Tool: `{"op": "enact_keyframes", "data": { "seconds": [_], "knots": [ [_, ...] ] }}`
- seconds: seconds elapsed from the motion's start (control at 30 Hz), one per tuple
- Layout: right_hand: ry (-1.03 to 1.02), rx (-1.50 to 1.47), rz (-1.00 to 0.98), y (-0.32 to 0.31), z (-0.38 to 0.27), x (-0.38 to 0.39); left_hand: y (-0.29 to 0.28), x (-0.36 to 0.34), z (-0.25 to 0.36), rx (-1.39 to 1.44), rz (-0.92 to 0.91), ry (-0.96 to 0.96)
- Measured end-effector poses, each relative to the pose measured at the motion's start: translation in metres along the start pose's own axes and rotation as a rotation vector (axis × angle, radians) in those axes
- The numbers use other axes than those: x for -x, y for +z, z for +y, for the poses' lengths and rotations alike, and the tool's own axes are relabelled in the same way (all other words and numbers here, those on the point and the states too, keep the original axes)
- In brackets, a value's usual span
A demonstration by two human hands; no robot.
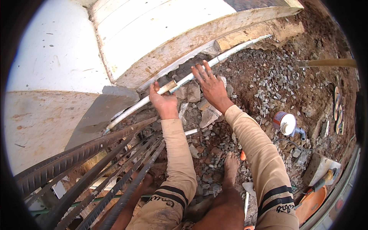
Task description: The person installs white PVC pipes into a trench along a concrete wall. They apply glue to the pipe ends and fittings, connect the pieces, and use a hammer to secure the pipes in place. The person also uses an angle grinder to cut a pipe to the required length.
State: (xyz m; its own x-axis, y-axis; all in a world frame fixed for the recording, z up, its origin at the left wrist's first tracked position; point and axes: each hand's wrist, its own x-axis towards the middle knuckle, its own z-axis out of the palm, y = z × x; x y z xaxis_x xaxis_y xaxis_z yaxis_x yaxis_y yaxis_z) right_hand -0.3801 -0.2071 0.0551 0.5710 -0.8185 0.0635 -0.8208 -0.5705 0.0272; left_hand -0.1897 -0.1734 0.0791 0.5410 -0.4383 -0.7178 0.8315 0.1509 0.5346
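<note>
A long white plastic pipe point(134, 108) runs slantwise along the foot of a white wall. My left hand point(164, 104) is closed around it, palm up, beside a tan sleeve point(167, 87) on the pipe. Farther right, my right hand point(212, 86) rests its spread fingers across the top of the pipe without gripping it. Broken stones point(209, 116) lie under and near my right wrist. A short white pipe piece point(191, 132) pokes out beside my left forearm.
Ribbed steel bars point(76, 153) slant up from the lower left toward my left forearm. At right are gravel point(268, 84), an open tin point(276, 119), a grey-blue pipe elbow point(300, 132), a trowel point(326, 180), an orange basin point(311, 205) and sandals point(337, 107). A wooden handle point(329, 63) juts in.
</note>
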Motion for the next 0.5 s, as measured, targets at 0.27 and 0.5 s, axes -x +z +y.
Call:
{"op": "enact_keyframes", "data": {
  "seconds": [0.27,0.5],
  "knots": [
    [-0.016,0.019,0.037,0.002,0.004,0.002,0.002,-0.001,-0.004,0.053,-0.008,0.005],
    [-0.01,0.006,0.059,0.005,0.004,0.001,-0.004,-0.008,-0.006,0.055,-0.071,-0.004]
  ]
}}
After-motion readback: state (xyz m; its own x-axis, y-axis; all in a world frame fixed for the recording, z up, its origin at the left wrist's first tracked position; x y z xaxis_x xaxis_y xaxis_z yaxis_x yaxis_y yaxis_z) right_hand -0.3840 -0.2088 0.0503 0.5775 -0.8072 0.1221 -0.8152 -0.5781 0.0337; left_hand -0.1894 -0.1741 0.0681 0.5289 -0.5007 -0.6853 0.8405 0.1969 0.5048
